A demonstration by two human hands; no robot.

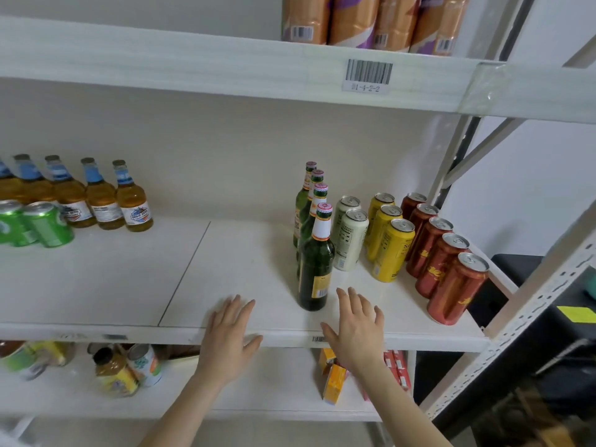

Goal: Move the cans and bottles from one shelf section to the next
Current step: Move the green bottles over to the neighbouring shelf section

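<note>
both hands, left hand (230, 330) and right hand (356, 327), hover with fingers spread, holding nothing. the front green beer bottle (316, 266) stands between them on the middle shelf (129, 285).

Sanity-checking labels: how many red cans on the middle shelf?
5 red cans, in one front-to-back row at the right end of the middle shelf, right of the yellow cans: front, second, third, fourth, rear. None seems hidden.
</note>
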